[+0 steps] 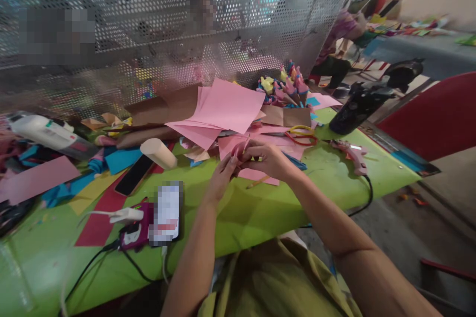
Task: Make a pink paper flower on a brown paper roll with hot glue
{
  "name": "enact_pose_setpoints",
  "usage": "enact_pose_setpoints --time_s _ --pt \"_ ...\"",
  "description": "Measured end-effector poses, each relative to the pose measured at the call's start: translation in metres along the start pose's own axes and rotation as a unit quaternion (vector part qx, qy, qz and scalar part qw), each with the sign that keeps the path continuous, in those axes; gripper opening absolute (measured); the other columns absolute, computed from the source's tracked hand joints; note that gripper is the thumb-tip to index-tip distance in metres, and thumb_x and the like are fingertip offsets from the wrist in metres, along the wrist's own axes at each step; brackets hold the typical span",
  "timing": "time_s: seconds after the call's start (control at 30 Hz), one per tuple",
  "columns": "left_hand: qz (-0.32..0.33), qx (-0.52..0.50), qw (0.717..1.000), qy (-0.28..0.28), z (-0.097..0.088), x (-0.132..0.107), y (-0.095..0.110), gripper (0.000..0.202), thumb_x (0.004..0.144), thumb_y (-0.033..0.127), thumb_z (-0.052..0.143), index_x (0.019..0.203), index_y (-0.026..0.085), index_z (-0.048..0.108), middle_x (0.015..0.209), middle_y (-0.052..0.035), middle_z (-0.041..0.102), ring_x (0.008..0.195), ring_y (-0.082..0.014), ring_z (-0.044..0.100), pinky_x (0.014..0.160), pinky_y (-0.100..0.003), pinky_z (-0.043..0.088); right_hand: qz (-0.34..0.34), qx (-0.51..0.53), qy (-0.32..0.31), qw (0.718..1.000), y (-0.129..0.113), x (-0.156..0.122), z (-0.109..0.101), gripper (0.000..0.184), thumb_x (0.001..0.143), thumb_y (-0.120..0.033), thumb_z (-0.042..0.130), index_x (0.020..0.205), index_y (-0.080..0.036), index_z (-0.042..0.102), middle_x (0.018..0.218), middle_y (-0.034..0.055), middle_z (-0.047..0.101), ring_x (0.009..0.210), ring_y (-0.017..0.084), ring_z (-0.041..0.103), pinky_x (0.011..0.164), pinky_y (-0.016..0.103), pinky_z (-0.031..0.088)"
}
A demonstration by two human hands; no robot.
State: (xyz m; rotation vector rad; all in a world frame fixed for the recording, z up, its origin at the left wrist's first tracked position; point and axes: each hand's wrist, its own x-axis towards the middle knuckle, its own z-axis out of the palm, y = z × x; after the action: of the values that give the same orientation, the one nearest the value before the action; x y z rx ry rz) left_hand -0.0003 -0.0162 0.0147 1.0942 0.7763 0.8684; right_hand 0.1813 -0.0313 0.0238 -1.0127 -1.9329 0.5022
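Both hands met over the green table (pixel 241 208), pinched on a small pink piece (pixel 239 149) of folded paper. The left hand (pixel 223 174) came up from 7 o'clock, its fingers (pixel 231 162) drawn together and pressed against the piece's lower left edge. The right hand (pixel 268 160) closed in from 3 o'clock, fingers curled over the piece's right side, so only the top of the piece showed between the two sets of fingertips. More pink sheets (pixel 226 106) lay fanned at 12 o'clock from the hands. Scissors (pixel 297 134) lay near at 2 o'clock, and a glue gun (pixel 351 152) farther out at 3. A dark phone (pixel 134 174) lay at 9 o'clock, just beside a cream roll (pixel 158 152).
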Motion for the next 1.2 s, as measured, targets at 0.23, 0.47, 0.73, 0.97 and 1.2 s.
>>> enact_pose_setpoints --time_s 0.23,0.47,0.73,0.97,1.2 --pt "-0.032 0.000 0.999 0.038 -0.001 0.003 -0.003 0.051 0.066 0.063 0.082 0.087 0.018 0.069 0.069 0.0019 0.059 0.060 -0.0096 0.047 0.057 -0.024 0.033 -0.002 0.001 -0.035 0.999 -0.002 -0.005 -0.009 0.012 0.094 -0.027 0.069 0.091 -0.020 0.078 0.093 0.0073 0.069 0.087 0.019 0.067 0.079 0.033 0.056" --pt "-0.008 0.020 1.000 -0.007 -0.008 0.005 -0.010 0.051 0.078 0.067 0.070 0.087 0.017 0.064 0.061 0.0049 0.047 0.053 -0.0085 0.035 0.052 -0.025 0.021 -0.029 -0.022 -0.058 0.998 -0.006 -0.008 -0.018 0.018 0.098 -0.027 0.061 0.095 -0.019 0.078 0.096 0.0086 0.068 0.089 0.019 0.066 0.078 0.031 0.055" --pt "0.004 -0.008 0.999 -0.031 -0.008 0.005 -0.009 0.046 0.080 0.064 0.068 0.082 0.019 0.061 0.061 0.0055 0.043 0.054 -0.0084 0.032 0.052 -0.024 0.021 -0.049 -0.019 -0.047 0.998 -0.009 -0.009 -0.018 0.017 0.098 -0.025 0.062 0.094 -0.019 0.077 0.099 0.0089 0.070 0.093 0.019 0.067 0.081 0.031 0.055" --pt "0.038 0.111 0.993 0.006 -0.005 0.003 -0.004 0.038 0.075 0.054 0.076 0.088 0.019 0.070 0.076 0.0020 0.057 0.072 -0.0119 0.048 0.067 -0.025 0.039 -0.013 -0.015 -0.017 1.000 -0.013 -0.010 -0.009 0.019 0.096 -0.032 0.066 0.086 -0.019 0.076 0.093 0.0079 0.069 0.088 0.019 0.065 0.078 0.031 0.054" --pt "0.010 0.084 0.995 0.056 -0.008 0.006 -0.010 0.045 0.070 0.057 0.080 0.094 0.020 0.071 0.083 -0.0022 0.065 0.080 -0.0168 0.056 0.070 -0.028 0.042 -0.002 -0.022 0.022 1.000 -0.004 -0.010 0.001 0.020 0.093 -0.030 0.070 0.077 -0.019 0.070 0.086 0.0051 0.065 0.079 0.017 0.061 0.066 0.027 0.050"
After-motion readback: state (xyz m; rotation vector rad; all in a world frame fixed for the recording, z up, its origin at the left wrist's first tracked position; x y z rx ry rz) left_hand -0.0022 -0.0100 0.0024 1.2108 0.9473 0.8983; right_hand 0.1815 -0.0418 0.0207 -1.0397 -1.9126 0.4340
